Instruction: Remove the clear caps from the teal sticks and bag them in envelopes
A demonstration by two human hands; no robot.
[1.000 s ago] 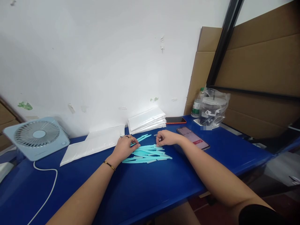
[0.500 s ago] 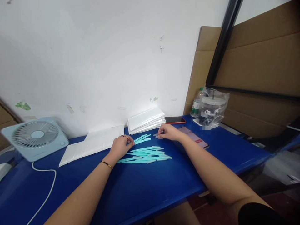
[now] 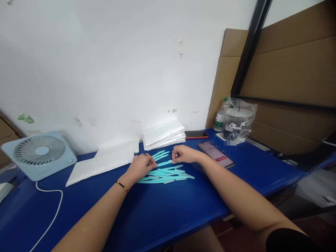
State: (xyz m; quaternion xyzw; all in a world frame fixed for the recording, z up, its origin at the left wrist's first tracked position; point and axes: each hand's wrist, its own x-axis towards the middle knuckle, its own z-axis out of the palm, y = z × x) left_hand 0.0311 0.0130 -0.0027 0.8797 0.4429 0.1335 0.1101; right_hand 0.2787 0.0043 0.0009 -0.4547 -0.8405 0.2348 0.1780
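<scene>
My left hand pinches the near end of a turquoise eyebrow razor, which points right. At its far end, the closed fingers of my right hand meet the pale tip. Small greyish, see-through blade caps seem to be in those fingers, mostly hidden. Just in front of both hands lies a loose pile of turquoise eyebrow razors, several with pale covers at their right ends. A smaller group of razors rests behind the held one, partly covered by my left hand.
White plastic packets are stacked against the wall, with flat white bags at left. A blue fan and cable stand far left. At right lie a phone with a lit screen, another phone, a bottle and a bagged cup.
My left hand has moved slightly right and now holds a razor between the two groups. My right hand has shifted left and nearer, bringing its fingers to that razor's tip.
</scene>
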